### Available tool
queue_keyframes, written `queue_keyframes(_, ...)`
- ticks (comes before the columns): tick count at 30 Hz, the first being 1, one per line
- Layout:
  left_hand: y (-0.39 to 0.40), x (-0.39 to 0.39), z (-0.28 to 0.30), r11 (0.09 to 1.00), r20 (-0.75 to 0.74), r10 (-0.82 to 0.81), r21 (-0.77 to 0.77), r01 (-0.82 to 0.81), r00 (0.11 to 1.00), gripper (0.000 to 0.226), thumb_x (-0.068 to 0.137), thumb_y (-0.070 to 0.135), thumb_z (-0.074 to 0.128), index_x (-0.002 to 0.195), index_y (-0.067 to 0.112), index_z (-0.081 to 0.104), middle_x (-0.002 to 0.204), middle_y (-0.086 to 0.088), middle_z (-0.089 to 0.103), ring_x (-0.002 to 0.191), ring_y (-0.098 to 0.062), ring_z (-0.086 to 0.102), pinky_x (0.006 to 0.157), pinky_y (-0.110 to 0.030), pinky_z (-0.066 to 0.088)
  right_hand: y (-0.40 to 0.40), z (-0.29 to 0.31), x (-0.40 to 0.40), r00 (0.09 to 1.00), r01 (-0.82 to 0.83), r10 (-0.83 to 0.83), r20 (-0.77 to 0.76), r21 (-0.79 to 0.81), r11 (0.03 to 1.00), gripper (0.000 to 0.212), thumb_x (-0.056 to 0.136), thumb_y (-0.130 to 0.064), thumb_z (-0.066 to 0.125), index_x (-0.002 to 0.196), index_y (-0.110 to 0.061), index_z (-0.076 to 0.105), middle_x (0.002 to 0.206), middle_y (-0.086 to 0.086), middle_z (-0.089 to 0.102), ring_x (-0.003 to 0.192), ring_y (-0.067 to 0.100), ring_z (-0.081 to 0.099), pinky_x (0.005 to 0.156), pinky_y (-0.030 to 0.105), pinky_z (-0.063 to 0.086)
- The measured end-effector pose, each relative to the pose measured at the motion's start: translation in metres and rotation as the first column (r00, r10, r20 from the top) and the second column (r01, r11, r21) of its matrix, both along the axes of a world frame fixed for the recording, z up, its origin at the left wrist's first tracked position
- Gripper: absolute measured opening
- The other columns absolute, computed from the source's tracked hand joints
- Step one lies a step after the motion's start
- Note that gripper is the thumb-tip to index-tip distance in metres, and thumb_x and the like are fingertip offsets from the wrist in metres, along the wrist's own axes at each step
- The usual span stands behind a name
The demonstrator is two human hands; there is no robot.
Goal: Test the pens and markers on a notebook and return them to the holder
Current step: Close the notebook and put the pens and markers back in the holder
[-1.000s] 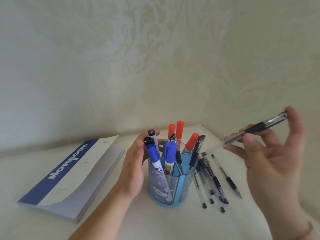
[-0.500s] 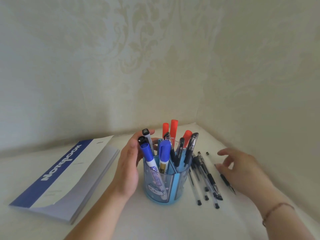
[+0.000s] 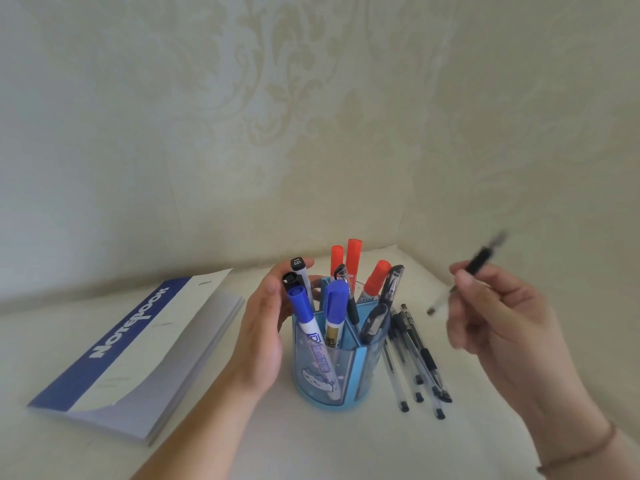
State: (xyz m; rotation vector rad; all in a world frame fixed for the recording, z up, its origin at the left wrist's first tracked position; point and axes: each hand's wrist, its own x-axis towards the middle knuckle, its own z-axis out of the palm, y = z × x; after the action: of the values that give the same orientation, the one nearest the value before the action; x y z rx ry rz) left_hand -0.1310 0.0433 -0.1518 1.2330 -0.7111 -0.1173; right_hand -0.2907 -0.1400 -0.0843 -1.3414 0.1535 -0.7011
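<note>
A translucent blue pen holder point(image 3: 341, 372) stands on the white table and holds blue, orange and black markers and pens. My left hand point(image 3: 265, 332) cups its left side, fingers curled round the rim by the black markers. My right hand point(image 3: 498, 313) is raised to the right of the holder and pinches a clear pen with a black grip point(image 3: 479, 263), blurred and tilted, its black end up. Several clear pens point(image 3: 417, 358) lie on the table just right of the holder. A closed notebook point(image 3: 138, 348) with a blue band lies at the left.
Two patterned cream walls meet in a corner point(image 3: 398, 247) right behind the holder. The right wall runs close along the loose pens. The table surface point(image 3: 311, 448) stretches toward me in front of the holder.
A second ago my right hand held a pen up; half a second ago it was down at the loose pens. Now it is raised again with a pen pinched.
</note>
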Motion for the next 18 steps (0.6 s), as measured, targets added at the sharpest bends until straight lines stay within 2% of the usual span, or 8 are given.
queue_keyframes(2,0.000,0.000,0.000,1.000,-0.005,0.003,-0.004,-0.003,1.000,0.083,0.076,0.084,0.044,0.122,0.017,0.061,0.122,-0.011,0.065,0.118,-0.030,0.060,0.107,-0.049,0.041,0.009,-0.003,0.003,0.996,0.069,-0.065,0.064,-0.066,0.995,0.037,0.067,-0.048,0.074,0.087,-0.017,0.071,0.048,-0.005,0.038,0.038,0.012,0.029,0.040,0.017,0.025)
queue_keyframes(3,0.000,0.001,0.000,1.000,-0.003,0.001,-0.005,-0.001,1.000,0.084,0.076,0.084,0.044,0.123,0.017,0.060,0.122,-0.011,0.065,0.118,-0.031,0.059,0.107,-0.050,0.041,0.013,-0.005,0.003,0.993,0.079,-0.070,0.098,-0.093,0.992,0.040,0.069,-0.053,0.072,0.089,-0.018,0.072,0.050,-0.005,0.035,0.041,0.012,0.028,0.042,0.018,0.025)
queue_keyframes(5,0.000,0.001,0.000,1.000,0.002,-0.005,-0.004,0.005,1.000,0.085,0.077,0.084,0.043,0.124,0.015,0.059,0.122,-0.015,0.064,0.118,-0.033,0.059,0.107,-0.051,0.040,0.020,-0.007,0.004,0.986,0.088,-0.067,0.154,-0.135,0.987,0.041,0.074,-0.055,0.069,0.092,-0.018,0.071,0.051,-0.001,0.041,0.043,0.016,0.035,0.045,0.020,0.029)
queue_keyframes(9,0.000,0.001,0.000,1.000,0.008,-0.006,-0.001,0.006,1.000,0.088,0.077,0.083,0.044,0.125,0.011,0.058,0.120,-0.020,0.064,0.116,-0.034,0.060,0.105,-0.050,0.042,0.032,-0.006,0.005,0.971,0.093,-0.043,0.235,-0.206,0.974,0.027,0.083,-0.045,0.064,0.091,-0.019,0.067,0.058,0.004,0.054,0.042,0.023,0.050,0.041,0.020,0.033)
queue_keyframes(12,-0.001,0.001,-0.001,1.000,0.015,-0.008,-0.001,0.008,1.000,0.090,0.076,0.084,0.043,0.125,0.010,0.057,0.119,-0.018,0.065,0.115,-0.031,0.061,0.104,-0.046,0.044,0.032,-0.009,0.007,0.983,0.178,-0.141,0.114,-0.445,0.877,0.014,0.084,-0.040,0.067,0.089,-0.027,0.070,0.056,0.002,0.061,0.043,0.017,0.055,0.041,0.022,0.038)
queue_keyframes(15,0.000,0.001,-0.001,1.000,0.005,-0.019,-0.001,0.019,1.000,0.089,0.076,0.084,0.043,0.125,0.012,0.057,0.119,-0.017,0.066,0.116,-0.031,0.061,0.103,-0.045,0.044,0.029,-0.013,0.006,0.973,0.144,-0.228,-0.014,-0.739,0.658,0.024,0.071,-0.058,0.071,0.091,-0.045,0.069,0.068,-0.006,0.070,0.048,0.008,0.052,0.047,0.016,0.043)
queue_keyframes(16,0.000,0.002,-0.002,1.000,-0.001,-0.022,-0.003,0.022,1.000,0.088,0.076,0.085,0.043,0.125,0.013,0.058,0.118,-0.019,0.066,0.115,-0.032,0.061,0.103,-0.045,0.044,0.027,-0.012,0.005,0.970,0.119,-0.238,-0.052,-0.753,0.648,0.028,0.066,-0.064,0.070,0.089,-0.049,0.069,0.067,-0.008,0.070,0.047,0.008,0.051,0.047,0.016,0.043)
queue_keyframes(18,0.000,0.002,-0.002,1.000,-0.005,-0.026,-0.005,0.026,1.000,0.087,0.076,0.085,0.043,0.124,0.014,0.058,0.115,-0.021,0.067,0.113,-0.034,0.062,0.101,-0.043,0.045,0.017,-0.010,0.002,0.945,0.105,-0.291,-0.151,-0.703,0.704,0.024,0.065,-0.060,0.072,0.083,-0.045,0.069,0.062,-0.009,0.068,0.046,0.012,0.052,0.048,0.026,0.047)
